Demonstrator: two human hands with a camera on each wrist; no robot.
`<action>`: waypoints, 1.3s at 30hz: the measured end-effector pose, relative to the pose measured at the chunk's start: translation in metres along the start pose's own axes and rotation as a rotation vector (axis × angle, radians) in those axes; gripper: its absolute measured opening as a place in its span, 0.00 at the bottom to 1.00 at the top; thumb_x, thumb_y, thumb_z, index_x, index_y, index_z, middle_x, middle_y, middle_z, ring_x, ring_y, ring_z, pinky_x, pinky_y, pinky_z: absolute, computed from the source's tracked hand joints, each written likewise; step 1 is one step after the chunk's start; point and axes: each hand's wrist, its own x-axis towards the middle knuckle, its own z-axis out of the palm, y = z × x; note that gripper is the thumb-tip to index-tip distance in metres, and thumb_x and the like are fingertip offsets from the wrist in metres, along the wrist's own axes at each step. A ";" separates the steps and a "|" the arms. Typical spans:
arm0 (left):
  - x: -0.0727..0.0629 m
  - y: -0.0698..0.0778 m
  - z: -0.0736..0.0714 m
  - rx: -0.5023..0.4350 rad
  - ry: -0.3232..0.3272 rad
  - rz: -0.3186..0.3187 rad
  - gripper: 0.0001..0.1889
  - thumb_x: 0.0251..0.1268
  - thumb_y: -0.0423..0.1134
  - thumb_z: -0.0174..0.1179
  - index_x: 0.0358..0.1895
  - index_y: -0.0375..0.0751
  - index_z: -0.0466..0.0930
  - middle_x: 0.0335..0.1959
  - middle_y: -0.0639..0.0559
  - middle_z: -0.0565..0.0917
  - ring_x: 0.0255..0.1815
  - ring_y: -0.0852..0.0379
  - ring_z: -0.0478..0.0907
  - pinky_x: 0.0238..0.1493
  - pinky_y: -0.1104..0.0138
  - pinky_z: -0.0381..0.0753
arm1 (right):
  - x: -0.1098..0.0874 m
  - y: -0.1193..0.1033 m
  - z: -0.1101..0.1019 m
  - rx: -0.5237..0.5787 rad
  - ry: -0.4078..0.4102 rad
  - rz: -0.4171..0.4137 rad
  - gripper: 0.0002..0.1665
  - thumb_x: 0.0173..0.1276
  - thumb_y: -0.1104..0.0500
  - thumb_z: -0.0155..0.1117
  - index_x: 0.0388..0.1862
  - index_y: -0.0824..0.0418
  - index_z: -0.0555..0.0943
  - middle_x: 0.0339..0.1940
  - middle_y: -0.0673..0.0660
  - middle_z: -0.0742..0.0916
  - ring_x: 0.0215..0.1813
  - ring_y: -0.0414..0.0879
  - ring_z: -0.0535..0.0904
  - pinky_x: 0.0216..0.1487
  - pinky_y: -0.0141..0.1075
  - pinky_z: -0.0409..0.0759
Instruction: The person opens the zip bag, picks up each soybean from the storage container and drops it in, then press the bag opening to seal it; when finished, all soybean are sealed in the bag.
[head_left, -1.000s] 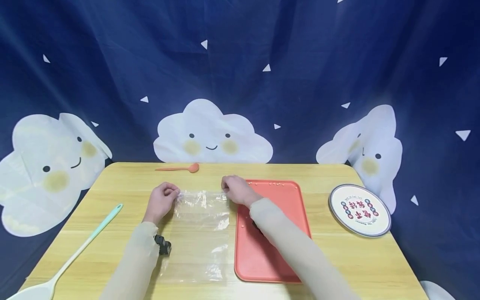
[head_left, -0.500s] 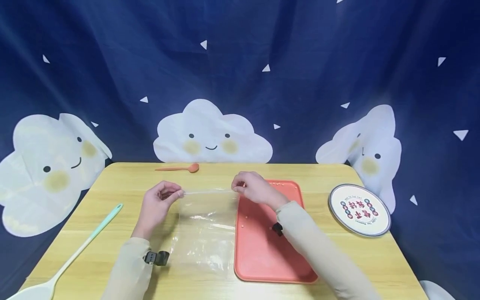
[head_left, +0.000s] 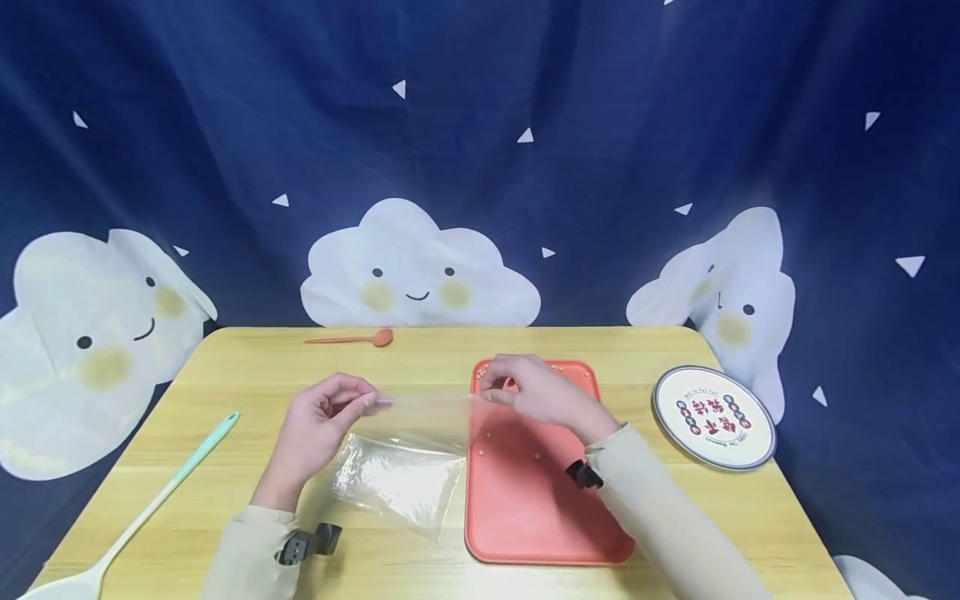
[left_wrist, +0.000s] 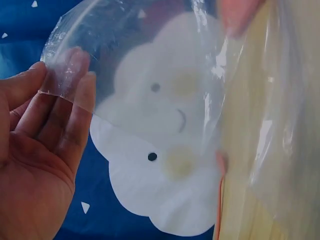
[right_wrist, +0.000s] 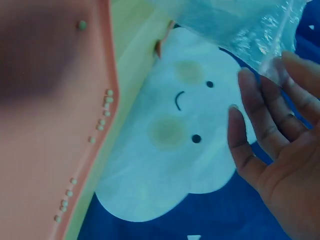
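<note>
A clear plastic zip bag (head_left: 401,479) hangs between my two hands, its top edge stretched level and its lower part crinkled and shiny over the table. My left hand (head_left: 318,429) pinches the bag's top left corner between thumb and fingers. At the opposite corner my right hand (head_left: 543,396) pinches the edge, above the left side of a red tray (head_left: 525,525). In the left wrist view, fingers (left_wrist: 77,120) show through the clear film. The right wrist view has the bag's corner (right_wrist: 272,60) between thumb and fingers. Small pale beads (right_wrist: 107,100) lie along the tray's rim.
An orange spoon (head_left: 382,337) lies near the table's back edge. To the left is a long-handled white and mint utensil (head_left: 165,500), partly out of frame. A round plate with red lettering (head_left: 712,417) sits at the right. A blue cloud-print curtain (head_left: 480,125) hangs behind.
Both hands have lifted the bag's top edge off the table and drawn it nearer. The right hand has moved right, over the tray, and the bag's body now hangs and folds.
</note>
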 end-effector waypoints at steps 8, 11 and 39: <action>-0.007 0.007 0.012 0.017 0.040 0.078 0.06 0.63 0.22 0.62 0.37 0.35 0.82 0.32 0.44 0.88 0.27 0.58 0.83 0.16 0.70 0.72 | -0.005 -0.015 -0.003 -0.005 -0.047 -0.074 0.04 0.71 0.55 0.65 0.40 0.50 0.86 0.35 0.37 0.81 0.39 0.34 0.77 0.46 0.36 0.80; -0.010 0.007 0.015 0.016 0.044 0.090 0.06 0.62 0.21 0.62 0.37 0.34 0.82 0.32 0.44 0.88 0.26 0.59 0.82 0.16 0.70 0.71 | -0.005 -0.020 -0.002 0.006 -0.064 -0.091 0.03 0.70 0.57 0.65 0.39 0.50 0.85 0.34 0.38 0.81 0.38 0.35 0.77 0.46 0.38 0.80; -0.001 0.022 0.014 0.465 0.104 0.531 0.16 0.67 0.39 0.64 0.53 0.33 0.81 0.50 0.42 0.82 0.52 0.44 0.75 0.58 0.65 0.71 | 0.006 -0.038 0.004 -0.022 -0.048 -0.136 0.03 0.71 0.58 0.64 0.35 0.52 0.81 0.30 0.40 0.79 0.34 0.38 0.74 0.37 0.32 0.76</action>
